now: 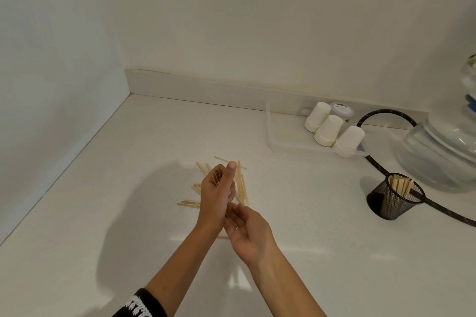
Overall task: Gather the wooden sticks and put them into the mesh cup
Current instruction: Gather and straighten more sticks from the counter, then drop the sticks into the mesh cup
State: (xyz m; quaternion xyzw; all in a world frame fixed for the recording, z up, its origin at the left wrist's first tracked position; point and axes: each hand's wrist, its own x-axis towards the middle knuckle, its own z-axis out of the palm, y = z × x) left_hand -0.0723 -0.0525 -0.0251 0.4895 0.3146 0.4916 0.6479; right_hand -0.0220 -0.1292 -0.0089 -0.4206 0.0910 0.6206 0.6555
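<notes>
Countertop of white, faintly speckled stone carries all the work items, and it meets pale walls in a corner at the rear left. Your left hand grips a stacked bundle of thin, flat, pale wooden sticks, thumb extended upward along the bundle; its long axis runs roughly away from you, with the stacked edges showing dark at the far end. Your right hand sits just below and beside the left, palm turned up, fingers loosely curled against the near end of the bundle; you cannot tell whether they pinch it or only steady it. Loose wooden sticks lie scattered on the countertop beneath both hands, crossing at mixed angles; an exact count is not possible because the hands cover part of the pile. One black wire-mesh cup, tapered toward its base, stands well apart to your right and holds several sticks leaning upright inside it. Three white paper cup stacks rest inverted on a clear plastic tray near the rear wall. One black braided hose curves past the mesh cup, beside a large clear glass vessel.
</notes>
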